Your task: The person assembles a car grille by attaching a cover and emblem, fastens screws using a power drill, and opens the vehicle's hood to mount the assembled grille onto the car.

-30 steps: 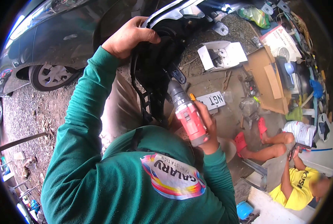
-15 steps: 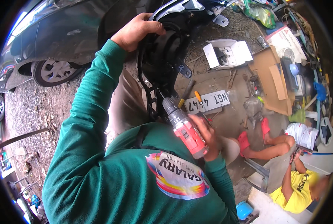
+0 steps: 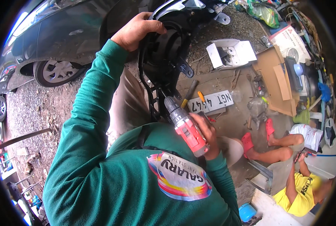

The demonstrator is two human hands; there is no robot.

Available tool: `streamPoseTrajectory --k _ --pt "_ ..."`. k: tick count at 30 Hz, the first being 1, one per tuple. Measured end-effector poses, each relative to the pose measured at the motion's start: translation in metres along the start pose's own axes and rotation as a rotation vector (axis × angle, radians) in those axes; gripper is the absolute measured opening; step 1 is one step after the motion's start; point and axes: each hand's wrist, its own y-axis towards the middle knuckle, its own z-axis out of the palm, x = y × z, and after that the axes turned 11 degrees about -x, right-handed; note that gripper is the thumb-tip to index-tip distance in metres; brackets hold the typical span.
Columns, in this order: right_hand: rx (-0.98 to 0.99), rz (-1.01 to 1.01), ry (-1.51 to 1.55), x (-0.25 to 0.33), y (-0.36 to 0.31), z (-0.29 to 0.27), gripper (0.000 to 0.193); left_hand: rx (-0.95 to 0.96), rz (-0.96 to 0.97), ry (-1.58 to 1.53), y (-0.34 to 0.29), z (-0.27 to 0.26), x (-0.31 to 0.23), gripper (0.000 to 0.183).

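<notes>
A black car headlight (image 3: pixel 162 56) with a glossy lens edge and several mounting tabs stands upright in front of my body. My left hand (image 3: pixel 138 31) is closed over its upper rim, thumb across the edge. In my right hand (image 3: pixel 205 132) is a red and grey cordless drill (image 3: pixel 190 135), pointing up and to the left. Its chuck lies close to the headlight's lower frame (image 3: pixel 153 100), and the bit reaches that frame. Whether the bit has gone into the plastic I cannot tell. Part of the drill's grip is hidden behind my fingers.
A hammer (image 3: pixel 190 92), a licence plate (image 3: pixel 212 102) and an orange-handled tool (image 3: pixel 201 96) lie on the ground to the right. Beyond are an open white box (image 3: pixel 232 52) and cardboard (image 3: pixel 275 83). A seated person in yellow (image 3: pixel 298 194) is at right. A dark car (image 3: pixel 62 37) stands left.
The drill has shifted slightly upward, its chuck nearer the headlight's frame, with less of the bit showing. My left hand keeps its hold on the rim.
</notes>
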Motion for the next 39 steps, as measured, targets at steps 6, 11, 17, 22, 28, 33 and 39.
streamPoseTrajectory --k 6,11,17,22,28,33,39 --pt "-0.022 0.005 -0.010 0.000 0.000 0.002 0.065 -0.013 -0.002 -0.030 0.003 0.003 0.004 0.046" --pt "-0.013 0.031 0.025 0.010 0.007 -0.001 0.055 -0.004 0.005 -0.015 0.002 0.004 0.005 0.046" --pt "-0.006 0.000 -0.006 0.005 0.011 -0.005 0.064 -0.014 0.012 -0.017 0.000 0.004 0.003 0.046" --pt "0.006 -0.043 -0.041 -0.002 0.014 -0.008 0.065 0.020 -0.008 -0.049 0.000 0.003 0.004 0.045" --pt "0.004 -0.029 -0.028 0.006 0.017 -0.006 0.065 0.040 -0.023 -0.020 0.003 -0.001 0.002 0.051" --pt "0.006 -0.038 -0.032 0.007 0.017 -0.004 0.063 0.047 -0.023 -0.037 0.003 -0.001 0.005 0.051" --pt "0.009 -0.097 -0.097 0.005 0.020 0.000 0.057 0.048 -0.026 -0.041 0.003 0.002 0.004 0.051"
